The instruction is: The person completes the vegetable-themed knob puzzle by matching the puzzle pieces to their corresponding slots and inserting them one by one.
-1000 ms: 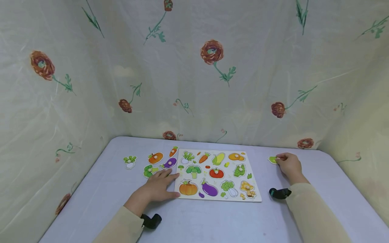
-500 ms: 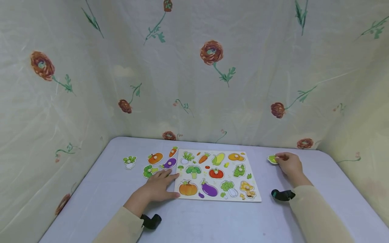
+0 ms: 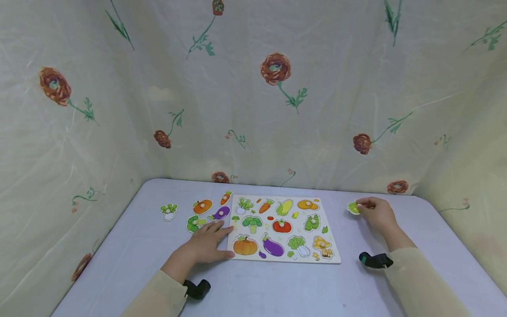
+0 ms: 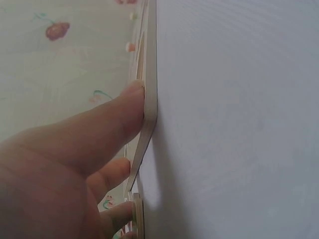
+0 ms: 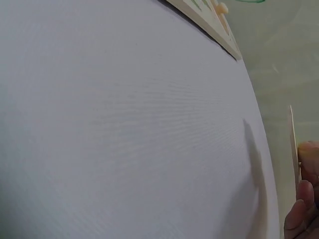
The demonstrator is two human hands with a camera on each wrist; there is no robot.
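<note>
My right hand (image 3: 379,216) pinches a yellow-green knobbed puzzle piece (image 3: 352,208) at the far right of the table. In the right wrist view that piece (image 5: 293,144) shows edge-on, held off the tabletop, its picture hidden. To its left lies a white vegetable puzzle board (image 3: 332,259), with some recesses filled by knobbed pieces. Against the board's left edge my left hand (image 3: 206,244) rests with spread fingers; its thumb (image 4: 112,119) touches the board's edge in the left wrist view. Just beyond its fingertips lie the broccoli piece (image 3: 193,223) and the eggplant piece (image 3: 222,213).
A pumpkin piece (image 3: 203,206) and a carrot piece (image 3: 226,197) lie left of the board's far corner. Farther left is a radish piece (image 3: 169,212). A floral curtain (image 3: 317,132) hangs behind the white table (image 3: 261,290) and along its sides.
My right hand has lifted the yellow-green piece and tilted it, drifting slightly left in the head view. My left hand and the board have stayed still.
</note>
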